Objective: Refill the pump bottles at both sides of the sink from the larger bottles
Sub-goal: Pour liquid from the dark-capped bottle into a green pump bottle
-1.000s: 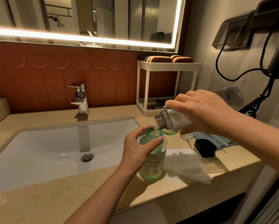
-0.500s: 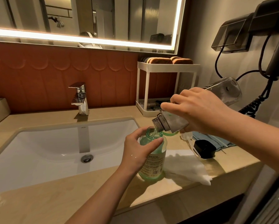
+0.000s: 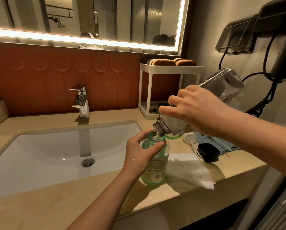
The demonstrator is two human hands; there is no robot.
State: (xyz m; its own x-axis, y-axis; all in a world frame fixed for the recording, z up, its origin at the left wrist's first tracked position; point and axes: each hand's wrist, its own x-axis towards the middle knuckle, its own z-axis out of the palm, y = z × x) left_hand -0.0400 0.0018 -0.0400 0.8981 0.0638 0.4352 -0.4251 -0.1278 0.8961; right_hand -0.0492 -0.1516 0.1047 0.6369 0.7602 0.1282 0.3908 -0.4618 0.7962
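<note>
The small green bottle point(image 3: 157, 166) stands upright on the desk point(image 3: 39, 205), just right of the sink point(image 3: 47, 146) and near the front edge. It is see-through green plastic with a pale label and a barcode low on its side, and its threaded neck is open, with no pump on it. The left hand point(image 3: 139, 155) holds it, fingers and thumb curled round its shoulder just under the neck.

The right hand point(image 3: 193, 110) grips a larger clear bottle point(image 3: 225, 85) round its lower half and holds it tipped steeply, base up toward the wall, open mouth down and touching or just over the green bottle's rim. Whitish content sits in the neck end; the raised end looks mostly empty. I cannot tell whether anything is running out.

Beside the green bottle lies a white tissue point(image 3: 188, 171). Behind it are a white pump head point(image 3: 189, 138) lying on its side, a black cap point(image 3: 208, 152) and a blue cloth point(image 3: 221, 143). A white rack point(image 3: 168, 68) stands in the corner, and the tap point(image 3: 80, 100) is behind the sink.
</note>
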